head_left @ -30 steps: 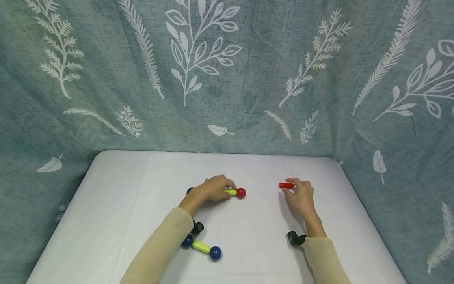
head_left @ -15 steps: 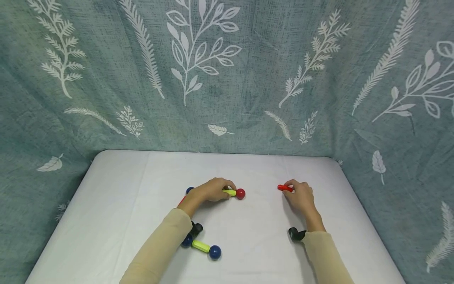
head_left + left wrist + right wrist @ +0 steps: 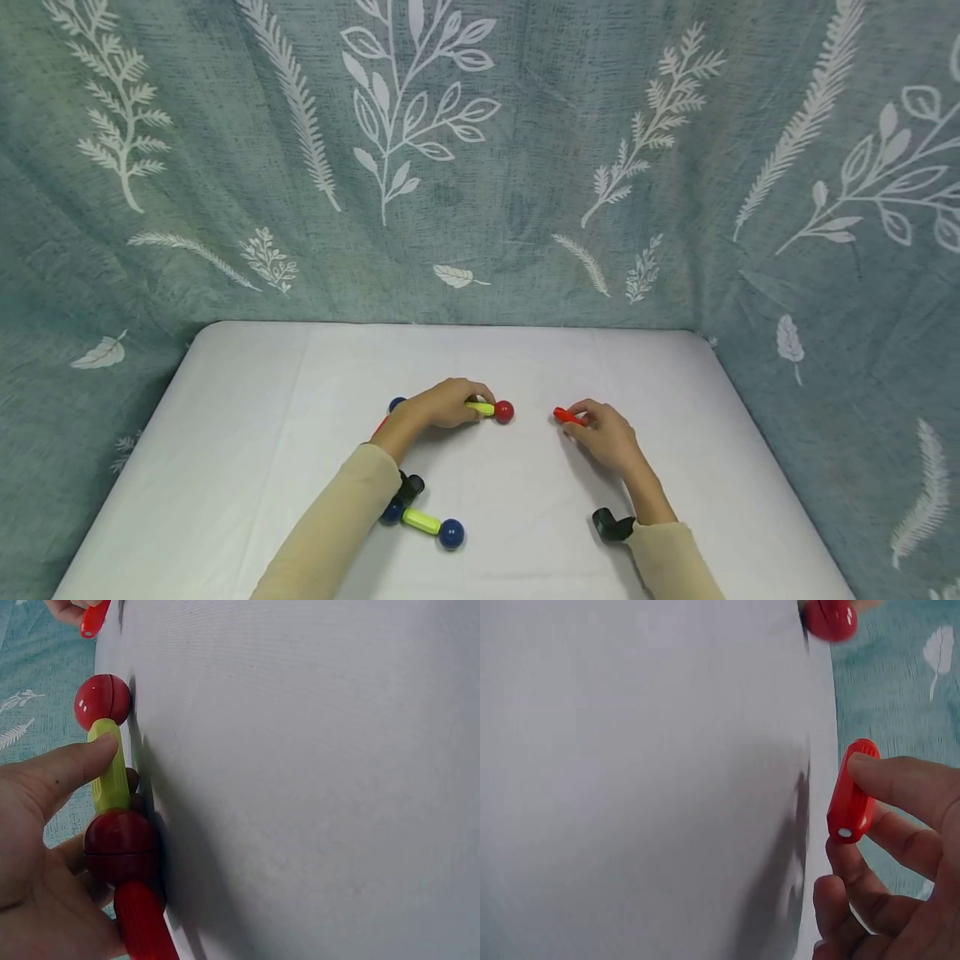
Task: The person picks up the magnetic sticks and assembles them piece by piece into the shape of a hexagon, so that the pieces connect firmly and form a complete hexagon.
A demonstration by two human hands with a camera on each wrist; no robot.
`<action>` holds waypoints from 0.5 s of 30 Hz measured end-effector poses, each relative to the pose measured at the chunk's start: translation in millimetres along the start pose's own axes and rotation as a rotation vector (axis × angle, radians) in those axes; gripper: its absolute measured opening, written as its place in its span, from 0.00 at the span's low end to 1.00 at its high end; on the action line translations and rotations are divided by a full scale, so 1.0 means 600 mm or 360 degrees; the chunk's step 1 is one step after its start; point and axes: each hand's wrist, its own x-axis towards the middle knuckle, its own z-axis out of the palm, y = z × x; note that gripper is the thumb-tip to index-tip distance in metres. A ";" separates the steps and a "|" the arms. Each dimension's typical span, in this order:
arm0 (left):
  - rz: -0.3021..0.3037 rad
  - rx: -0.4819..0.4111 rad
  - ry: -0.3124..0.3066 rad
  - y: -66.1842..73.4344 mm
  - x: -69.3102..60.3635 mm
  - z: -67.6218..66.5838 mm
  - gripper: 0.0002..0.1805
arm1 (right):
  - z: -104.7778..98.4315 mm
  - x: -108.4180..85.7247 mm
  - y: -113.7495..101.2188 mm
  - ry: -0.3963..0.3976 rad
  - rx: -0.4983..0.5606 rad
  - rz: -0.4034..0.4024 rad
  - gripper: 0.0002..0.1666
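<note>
My left hand (image 3: 452,402) pinches a yellow-green rod (image 3: 111,776) of a ball-and-rod construction toy, thumb on one side and fingers behind. A red ball (image 3: 504,412) caps the rod's far end. At its near end, in the left wrist view, sits a darker red ball (image 3: 122,851), followed by a red rod (image 3: 146,922). A blue ball (image 3: 397,404) shows behind my left wrist, which hides part of the chain. My right hand (image 3: 609,437) pinches a loose red rod (image 3: 853,791) between thumb and fingers, above the table and a short gap right of the red ball.
Near my left forearm lie a blue ball (image 3: 452,533), another yellow-green rod (image 3: 422,522) and a second blue ball (image 3: 392,511), joined in a row. Black devices sit at both cuffs. A white-covered table (image 3: 247,467) meets a green leaf-patterned cloth (image 3: 525,208) behind.
My right hand has carried the red rod left and nearer to me, toward the red ball; the rod has tilted. My left hand keeps its hold, nearly still. The head view has shifted slightly.
</note>
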 end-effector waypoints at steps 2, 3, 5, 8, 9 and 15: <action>-0.0003 0.0002 0.0002 -0.001 0.000 0.001 0.15 | 0.011 -0.005 -0.008 -0.0012 0.0022 -0.0018 0.14; -0.0004 0.0005 0.0003 -0.001 -0.001 0.001 0.15 | 0.016 -0.007 -0.012 -0.0021 0.0039 -0.0016 0.14; -0.0006 0.0007 0.0006 -0.002 -0.001 0.001 0.15 | 0.025 -0.011 -0.019 -0.0042 0.0072 -0.0016 0.14; -0.0004 0.0006 0.0011 -0.002 0.000 0.000 0.15 | 0.037 -0.013 -0.028 -0.0069 0.0124 0.0002 0.13; 0.0000 0.0006 0.0012 -0.002 0.000 0.000 0.15 | 0.040 -0.014 -0.031 -0.0074 0.0139 0.0005 0.13; 0.0013 0.0009 0.0010 -0.001 0.000 0.000 0.15 | 0.053 -0.019 -0.045 -0.0091 0.0124 -0.0024 0.11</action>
